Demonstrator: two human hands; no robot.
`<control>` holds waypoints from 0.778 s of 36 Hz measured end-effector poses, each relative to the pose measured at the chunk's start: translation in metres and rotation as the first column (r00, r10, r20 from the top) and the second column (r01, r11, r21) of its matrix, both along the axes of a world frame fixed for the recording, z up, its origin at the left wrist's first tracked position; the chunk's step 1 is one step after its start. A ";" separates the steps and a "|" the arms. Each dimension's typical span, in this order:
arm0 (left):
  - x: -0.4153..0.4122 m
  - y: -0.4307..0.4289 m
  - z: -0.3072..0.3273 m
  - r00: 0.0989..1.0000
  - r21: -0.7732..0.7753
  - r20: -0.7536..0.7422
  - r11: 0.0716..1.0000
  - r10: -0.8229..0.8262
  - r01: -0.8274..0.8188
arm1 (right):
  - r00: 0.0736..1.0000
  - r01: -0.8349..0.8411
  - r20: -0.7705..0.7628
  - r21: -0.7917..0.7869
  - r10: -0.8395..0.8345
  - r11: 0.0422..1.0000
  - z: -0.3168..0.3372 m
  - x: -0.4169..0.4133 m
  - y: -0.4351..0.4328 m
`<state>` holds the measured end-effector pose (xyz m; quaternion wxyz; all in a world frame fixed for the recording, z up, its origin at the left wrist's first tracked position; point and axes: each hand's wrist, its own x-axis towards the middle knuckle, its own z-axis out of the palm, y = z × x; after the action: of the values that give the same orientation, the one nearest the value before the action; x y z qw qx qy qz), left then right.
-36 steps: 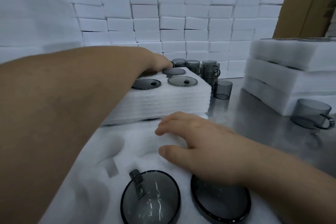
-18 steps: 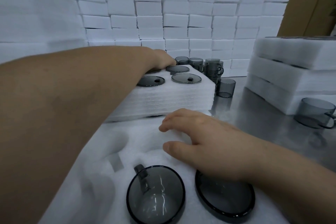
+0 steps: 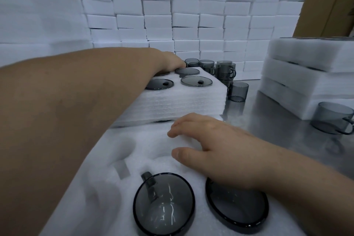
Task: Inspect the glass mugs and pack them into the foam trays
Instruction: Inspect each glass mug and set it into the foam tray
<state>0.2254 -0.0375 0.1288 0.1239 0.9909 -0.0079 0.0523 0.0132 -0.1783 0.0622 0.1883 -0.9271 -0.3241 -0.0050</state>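
Note:
A white foam tray (image 3: 118,140) lies close in front of me. Two smoky grey glass mugs sit in its pockets: one (image 3: 164,205) with its handle to the upper left, the other (image 3: 235,207) partly under my right wrist. My right hand (image 3: 210,145) rests flat on this tray, fingers straight. Behind it a second foam tray (image 3: 172,101) holds more mugs (image 3: 196,81). My left hand (image 3: 170,61) reaches over that tray's back left corner. Its fingers are hidden, so I cannot tell whether they hold anything.
Several loose mugs (image 3: 226,69) stand behind the far tray, one (image 3: 238,91) stands beside it, and another (image 3: 333,119) is at the right. Stacked foam trays (image 3: 306,74) sit on the metal table (image 3: 277,126). A wall of foam blocks (image 3: 191,19) lines the back.
Both hands stay almost where they were. Only the view has shifted slightly.

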 end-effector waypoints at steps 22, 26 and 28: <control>-0.109 -0.005 0.041 0.703 -0.451 0.707 0.813 0.075 0.367 | 1.000 -0.001 -0.008 0.008 0.001 1.000 -0.001 0.002 -0.001; -0.174 0.003 0.028 0.665 -0.517 0.744 0.688 0.066 0.509 | 1.000 0.003 -0.022 0.017 -0.002 1.000 -0.001 0.002 0.000; -0.201 0.011 0.017 0.663 -0.541 0.747 0.623 0.048 0.565 | 1.000 0.001 -0.017 0.009 -0.001 1.000 0.000 0.003 0.000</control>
<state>0.0246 -0.0269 0.1455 0.5073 0.7385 -0.1889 0.4020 0.0159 -0.1783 0.0620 0.1954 -0.9264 -0.3220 0.0013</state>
